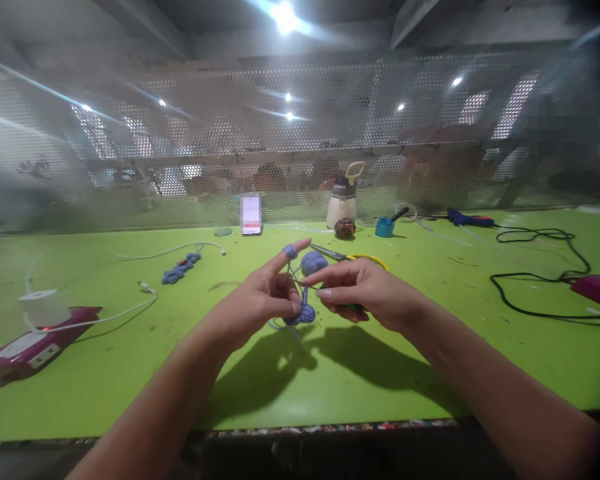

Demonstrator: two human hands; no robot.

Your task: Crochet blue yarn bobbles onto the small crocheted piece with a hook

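Note:
My left hand (273, 290) pinches a small blue-purple crochet piece (301, 315) between thumb and fingers. Its index finger points up, with several turns of blue-purple yarn (290, 251) wound around it. From that finger the strand runs down to the piece. My right hand (360, 290) is closed around a thin crochet hook (311, 287), whose tip meets the yarn near the left fingers; a bit of green handle shows under the palm. Just behind the hands lie a ball of blue-purple yarn (314, 263) and scissors (330, 253) with yellow handles, partly covered by the right hand.
On the green table (145, 373) are a braided blue strip (181, 268), a phone (251, 215), a bottle (342, 203), a dark multicoloured yarn ball (345, 229) and a blue tape-like roll (385, 227). A purple power strip (40, 340) with white cables sits left; a glue gun (470, 219) and black cord lie right.

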